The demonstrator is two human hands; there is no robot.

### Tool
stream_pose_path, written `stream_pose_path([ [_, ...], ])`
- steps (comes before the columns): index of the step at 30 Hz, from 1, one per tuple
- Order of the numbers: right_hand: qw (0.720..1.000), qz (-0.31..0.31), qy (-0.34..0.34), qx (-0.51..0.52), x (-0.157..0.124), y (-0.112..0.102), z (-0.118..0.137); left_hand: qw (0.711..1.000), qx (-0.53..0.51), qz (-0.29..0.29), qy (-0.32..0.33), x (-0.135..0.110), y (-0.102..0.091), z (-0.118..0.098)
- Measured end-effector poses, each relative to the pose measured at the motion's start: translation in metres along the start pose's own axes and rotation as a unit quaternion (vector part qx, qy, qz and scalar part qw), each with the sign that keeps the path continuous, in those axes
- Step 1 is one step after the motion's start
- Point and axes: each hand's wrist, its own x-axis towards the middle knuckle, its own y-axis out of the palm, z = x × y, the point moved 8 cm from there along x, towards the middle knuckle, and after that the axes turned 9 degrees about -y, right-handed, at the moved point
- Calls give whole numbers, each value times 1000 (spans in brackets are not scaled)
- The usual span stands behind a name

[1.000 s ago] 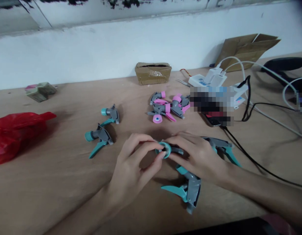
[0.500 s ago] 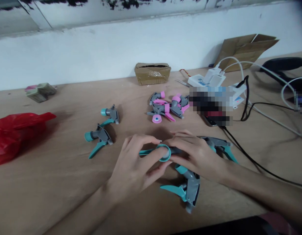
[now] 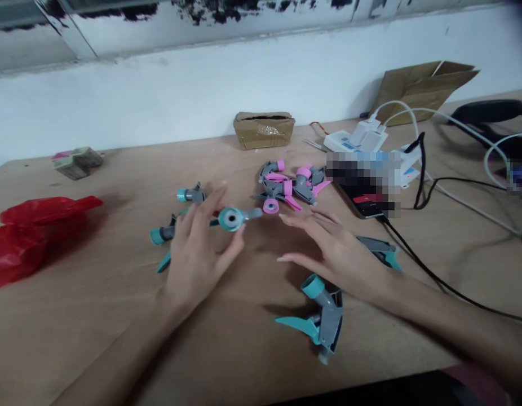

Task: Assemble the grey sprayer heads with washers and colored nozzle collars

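Observation:
Between the thumb and fingers of my left hand (image 3: 197, 248) is a grey and teal trigger sprayer head (image 3: 231, 219), its round collar facing me. My right hand (image 3: 332, 242) is off it, fingers apart and holding nothing. Below that hand lies another teal sprayer head (image 3: 330, 318) on its side. One more teal sprayer (image 3: 377, 248) is partly hidden behind my right wrist. Beyond my left hand rest two teal sprayers, one at the back (image 3: 189, 195) and one nearer (image 3: 159, 235), both partly covered by the hand.
Several pink and grey sprayer heads (image 3: 286, 186) lie in a pile at mid-table. A small cardboard box (image 3: 264, 131) stands by the wall. At right are a phone (image 3: 362, 203), a power strip (image 3: 341, 142) and cables. A red plastic bag (image 3: 36, 237) sits at left.
My left hand has moved left and away with the sprayer head. My right hand has let go of it and its fingers have spread.

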Motion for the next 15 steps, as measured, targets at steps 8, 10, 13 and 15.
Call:
stream_pose_path([
  [8,993,84,12,85,4,-4,-2,973,219,-18,-70,27,-13,66],
  [10,983,145,18,114,0,-3,-4,974,211,-16,-82,26,-12,68],
  [13,970,207,9,127,-12,-2,-6,985,158,1,-76,18,-4,52],
  [15,969,219,-6,113,-19,-1,-5,993,95,55,-47,6,10,28],
])
